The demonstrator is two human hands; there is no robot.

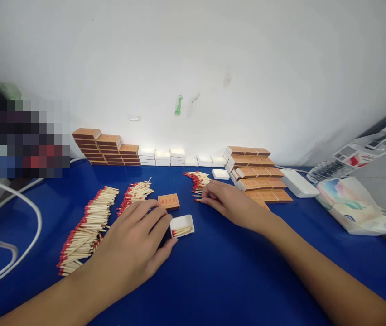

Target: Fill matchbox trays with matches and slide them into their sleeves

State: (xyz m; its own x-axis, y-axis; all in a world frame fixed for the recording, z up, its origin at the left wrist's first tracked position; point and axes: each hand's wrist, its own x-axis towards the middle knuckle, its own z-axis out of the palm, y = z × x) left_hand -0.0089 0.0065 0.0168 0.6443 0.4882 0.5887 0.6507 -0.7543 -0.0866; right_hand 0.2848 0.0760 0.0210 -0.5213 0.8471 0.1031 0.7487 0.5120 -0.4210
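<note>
My left hand [142, 235] is closed at the left end of a small white matchbox tray [181, 219], its thumb and fingers at the tray's edges. A few red-headed matches [182, 232] lie along the tray's near side. Just behind it sits an orange matchbox sleeve [168, 201] with red printed characters. My right hand [225, 201] pinches a match [198, 200] at the near end of a small match pile [198, 181]. Whether more than one match is between those fingertips is hidden.
Two larger match piles [93, 222] [135, 194] lie at left. Stacked orange matchboxes [103, 147] and white trays [162, 156] line the wall; more boxes [257, 174] stand at right. Beyond are a white case [300, 183], a tissue pack [354, 206] and, far left, white cables [26, 199].
</note>
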